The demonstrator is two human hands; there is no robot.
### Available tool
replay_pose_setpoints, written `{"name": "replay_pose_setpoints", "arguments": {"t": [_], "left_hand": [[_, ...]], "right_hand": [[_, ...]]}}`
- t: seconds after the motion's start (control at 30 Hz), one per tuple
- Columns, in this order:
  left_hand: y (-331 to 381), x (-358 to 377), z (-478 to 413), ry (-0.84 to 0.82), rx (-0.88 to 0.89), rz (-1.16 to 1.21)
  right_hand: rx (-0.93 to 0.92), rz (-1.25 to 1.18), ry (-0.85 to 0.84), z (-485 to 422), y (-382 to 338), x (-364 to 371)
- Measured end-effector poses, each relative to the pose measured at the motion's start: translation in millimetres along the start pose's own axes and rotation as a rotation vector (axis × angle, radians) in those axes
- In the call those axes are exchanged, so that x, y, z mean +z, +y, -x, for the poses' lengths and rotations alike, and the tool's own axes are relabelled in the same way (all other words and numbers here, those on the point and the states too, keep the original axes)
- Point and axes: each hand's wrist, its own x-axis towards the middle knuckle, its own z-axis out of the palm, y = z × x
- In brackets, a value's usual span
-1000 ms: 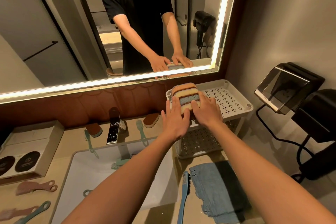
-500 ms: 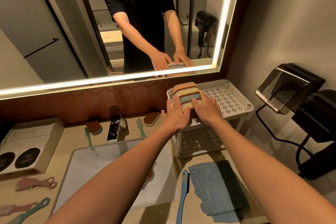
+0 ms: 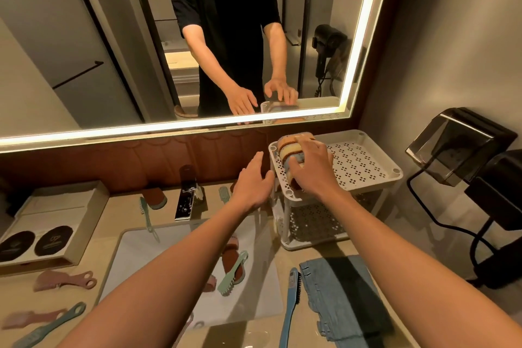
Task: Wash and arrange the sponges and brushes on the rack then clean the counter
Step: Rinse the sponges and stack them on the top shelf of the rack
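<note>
A row of sponges (image 3: 291, 147), orange, cream and blue, stands on edge at the left end of the white perforated rack (image 3: 364, 167). My right hand (image 3: 313, 167) lies over the sponges with its fingers curled down onto them. My left hand (image 3: 251, 183) hovers open just left of the rack, off the sponges. In the white sink (image 3: 135, 257) lie a green brush (image 3: 233, 274) and a brown sponge (image 3: 230, 258). A blue brush (image 3: 291, 302) rests on the counter right of the sink.
A folded blue cloth (image 3: 341, 305) lies below the rack. Around the faucet (image 3: 186, 198) are a green brush (image 3: 148, 220), a small brush (image 3: 224, 195) and a brown sponge (image 3: 154, 196). Pink and teal brushes (image 3: 65, 281) lie at front left, beside a tray (image 3: 56, 223). A wall hair dryer (image 3: 494, 192) is at right.
My left hand has let go of the sponges and drawn back to the left of the rack. My right hand stays on them.
</note>
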Motion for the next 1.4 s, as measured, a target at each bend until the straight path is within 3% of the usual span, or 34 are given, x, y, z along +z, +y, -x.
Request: {"name": "replay_pose_setpoints", "arguments": {"t": [0.33, 0.7, 1.1, 1.4], "left_hand": [[-48, -63, 19, 0.152, 0.005, -0.103], [-152, -137, 31, 0.225, -0.044, -0.205], [-289, -216, 21, 0.150, -0.192, -0.245], [-352, -232, -28, -0.067, -0.085, -0.235]], "right_hand": [[-0.260, 0.012, -0.091, -12, -84, 71], [-0.258, -0.097, -0.301, 2, -142, 167], [-0.272, -0.083, -0.485, 7, -225, 301], [-0.178, 0.030, -0.590, -16, -235, 386]]}}
